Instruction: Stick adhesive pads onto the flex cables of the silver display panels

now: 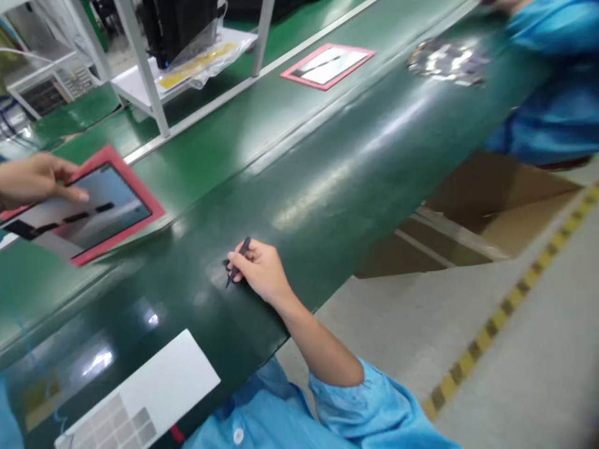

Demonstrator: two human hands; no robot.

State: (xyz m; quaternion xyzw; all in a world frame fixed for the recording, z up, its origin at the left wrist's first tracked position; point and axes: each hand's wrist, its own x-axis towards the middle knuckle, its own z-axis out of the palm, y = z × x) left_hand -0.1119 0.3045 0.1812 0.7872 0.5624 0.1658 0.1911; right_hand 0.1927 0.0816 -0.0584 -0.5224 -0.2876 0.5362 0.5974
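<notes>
My left hand [37, 181] grips a flat screen panel [110, 193] in a red-pink frame by its left side, with the thumb over the glossy face. The panel is tilted above the green bench, and dark strips show across its face. My right hand [259, 268] pinches a slim black pen-like tool [239, 262] with its thin point downward. The hand is low over the dark green mat [299, 218], and contact with the mat is unclear. Closer to my body lies a white sheet [163, 380] with grey squares on it.
Another framed panel [327, 65] lies farther along the bench. Shiny crumpled pieces [449, 60] sit near a co-worker's blue sleeve [552, 37]. A metal rack [140, 62] stands behind, holding a yellow item in plastic. Cardboard boxes [496, 199] are below the bench edge.
</notes>
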